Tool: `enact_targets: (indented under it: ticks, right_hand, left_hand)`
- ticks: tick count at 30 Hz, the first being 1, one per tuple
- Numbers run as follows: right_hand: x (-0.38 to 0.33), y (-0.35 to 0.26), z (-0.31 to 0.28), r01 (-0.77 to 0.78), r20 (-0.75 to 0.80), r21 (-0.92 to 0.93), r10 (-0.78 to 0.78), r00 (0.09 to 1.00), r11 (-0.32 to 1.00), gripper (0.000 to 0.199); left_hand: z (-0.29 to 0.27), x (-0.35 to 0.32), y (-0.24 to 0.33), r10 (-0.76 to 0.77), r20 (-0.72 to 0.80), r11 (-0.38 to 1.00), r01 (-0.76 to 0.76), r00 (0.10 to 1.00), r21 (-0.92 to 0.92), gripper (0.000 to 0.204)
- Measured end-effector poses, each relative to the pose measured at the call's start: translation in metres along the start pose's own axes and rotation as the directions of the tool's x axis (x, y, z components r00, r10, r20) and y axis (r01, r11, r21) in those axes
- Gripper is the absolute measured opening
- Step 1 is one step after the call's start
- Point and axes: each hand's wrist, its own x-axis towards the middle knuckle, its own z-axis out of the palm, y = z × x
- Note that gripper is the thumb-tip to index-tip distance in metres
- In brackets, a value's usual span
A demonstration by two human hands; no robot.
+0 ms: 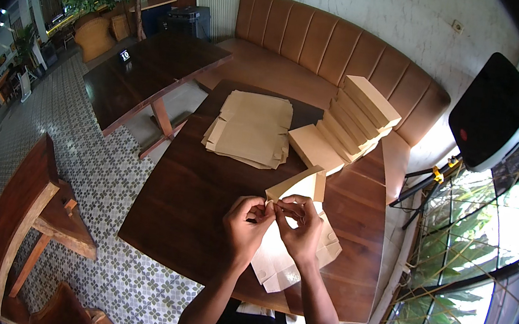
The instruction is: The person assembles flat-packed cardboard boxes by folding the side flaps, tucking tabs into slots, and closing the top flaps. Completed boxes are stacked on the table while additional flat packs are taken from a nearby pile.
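Observation:
A partly folded brown cardboard box (300, 184) stands over the near part of the dark wooden table. My left hand (248, 223) and my right hand (299, 227) meet at its near corner, fingertips pinching the cardboard there. One wall of the box is raised, while a pale unfolded panel (276, 263) lies flat beneath my wrists. Farther off on the table lies a pile of flat brown box blanks (251, 126). To its right, several folded boxes (357, 119) are stacked in a leaning, stepped row.
The wooden table (189, 218) fills the middle. Behind it runs a brown padded bench (342, 50). A second dark table (154, 73) stands at the far left, a wooden chair (29, 219) at the near left. A black speaker (492, 112) on a stand rises at the right beside a window.

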Motion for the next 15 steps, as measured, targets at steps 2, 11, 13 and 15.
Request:
enact_targets:
  ticks: [2,11,13,15]
  right_hand:
    - [0.0,0.001,-0.001,0.0,0.02,0.023,-0.001,1.0,1.0,0.027]
    - [0.016,0.008,-0.01,-0.094,0.142,0.282,0.056,0.988,0.955,0.038]
    - [0.023,0.011,-0.014,-0.151,0.206,0.352,0.081,0.975,0.924,0.043]
    - [0.03,0.015,-0.016,-0.203,0.252,0.446,0.095,0.963,0.872,0.044]
  left_hand:
    - [0.0,0.0,0.001,0.004,-0.002,1.0,-0.004,1.0,0.003,0.021]
    - [-0.001,0.003,-0.002,0.013,0.009,1.0,-0.013,1.0,-0.004,0.019]
    - [-0.002,0.006,-0.002,-0.015,0.02,0.999,0.015,1.0,-0.043,0.017]
    - [-0.003,0.008,0.0,-0.043,0.034,0.996,0.045,0.999,-0.071,0.016]
